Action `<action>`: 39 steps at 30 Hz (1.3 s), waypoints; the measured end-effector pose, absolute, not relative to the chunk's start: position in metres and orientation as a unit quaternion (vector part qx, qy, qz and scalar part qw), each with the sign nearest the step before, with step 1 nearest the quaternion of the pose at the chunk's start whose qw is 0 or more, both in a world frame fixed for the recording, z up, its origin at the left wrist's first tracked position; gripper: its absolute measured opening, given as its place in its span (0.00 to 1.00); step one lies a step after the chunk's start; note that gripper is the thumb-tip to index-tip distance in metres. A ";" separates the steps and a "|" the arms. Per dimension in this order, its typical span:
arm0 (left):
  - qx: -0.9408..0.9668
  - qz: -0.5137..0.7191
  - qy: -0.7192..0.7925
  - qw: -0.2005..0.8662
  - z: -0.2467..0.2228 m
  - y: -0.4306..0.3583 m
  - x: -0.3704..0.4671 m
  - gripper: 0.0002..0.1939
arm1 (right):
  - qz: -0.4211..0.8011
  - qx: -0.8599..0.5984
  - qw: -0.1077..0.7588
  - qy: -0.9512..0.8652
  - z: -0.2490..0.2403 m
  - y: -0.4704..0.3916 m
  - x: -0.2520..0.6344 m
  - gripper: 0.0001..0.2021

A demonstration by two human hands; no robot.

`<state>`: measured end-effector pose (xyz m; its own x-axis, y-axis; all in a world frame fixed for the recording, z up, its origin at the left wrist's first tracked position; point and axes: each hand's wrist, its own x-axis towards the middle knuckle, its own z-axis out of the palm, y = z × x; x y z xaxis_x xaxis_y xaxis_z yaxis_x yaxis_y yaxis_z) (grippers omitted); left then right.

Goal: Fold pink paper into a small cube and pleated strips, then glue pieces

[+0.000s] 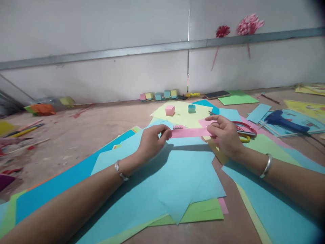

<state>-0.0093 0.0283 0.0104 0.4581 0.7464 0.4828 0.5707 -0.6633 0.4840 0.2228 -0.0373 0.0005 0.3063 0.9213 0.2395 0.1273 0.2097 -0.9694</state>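
Note:
A pink paper strip [189, 132] is stretched level between my two hands, above light blue paper sheets [162, 176]. My left hand [153, 140] pinches its left end between thumb and fingers. At the other end, my right hand [225, 134] grips the strip with thumb and forefinger. Red-handled scissors [250, 127] lie just beyond my right hand, partly hidden by it, with a yellow handle [245, 138] beside them. A small pink fringed paper piece [177, 127] sits right behind the strip. Farther back, a pink paper cube [170, 110] and a teal open paper box [192, 108] rest on pale yellow paper.
A blue glue gun [286, 122] lies on the right over a picture sheet. Small paper blocks [158, 96] line the wall, near a dark phone-like slab [217, 95]. Pens [25, 131] and orange scraps [42, 109] are at left. Paper flowers [250, 25] hang behind the metal rail.

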 end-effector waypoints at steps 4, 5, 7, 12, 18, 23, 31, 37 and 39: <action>0.845 0.435 0.308 -0.041 0.002 0.025 -0.010 0.14 | 0.318 -0.538 0.600 -0.499 0.002 -0.039 0.220 0.11; 0.857 0.430 0.276 -0.067 0.000 0.022 -0.009 0.18 | 0.318 -0.538 0.596 -0.504 0.002 -0.041 0.218 0.11; 0.882 0.403 0.224 -0.101 -0.003 0.015 -0.007 0.26 | 0.321 -0.535 0.590 -0.512 0.002 -0.043 0.215 0.11; 0.901 0.362 0.218 -0.101 -0.005 0.009 -0.004 0.19 | 0.343 -0.523 0.581 -0.520 -0.005 -0.044 0.214 0.10; 0.916 0.311 0.249 -0.055 -0.002 0.015 -0.007 0.16 | 0.319 -0.550 0.511 -0.579 -0.008 -0.038 0.222 0.11; 0.916 0.298 0.269 -0.018 -0.006 0.018 -0.006 0.15 | 0.110 -0.504 0.423 -0.745 -0.005 -0.040 0.221 0.11; 0.916 0.307 0.257 0.010 -0.007 0.018 -0.005 0.12 | 0.064 -0.484 0.360 -0.795 -0.010 -0.042 0.219 0.12; 0.918 0.302 0.259 0.013 -0.008 0.017 -0.005 0.13 | 0.040 -0.484 0.327 -0.811 -0.010 -0.044 0.217 0.14; 0.919 0.296 0.260 0.012 -0.008 0.016 -0.006 0.13 | 0.042 -0.487 0.325 -0.809 -0.011 -0.045 0.217 0.14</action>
<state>-0.0058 0.0162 -0.0077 0.6890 0.4858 0.5379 0.4715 -0.8640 0.1765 0.2171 -0.0446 -0.0113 -0.3131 0.8162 0.4856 0.7612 0.5214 -0.3856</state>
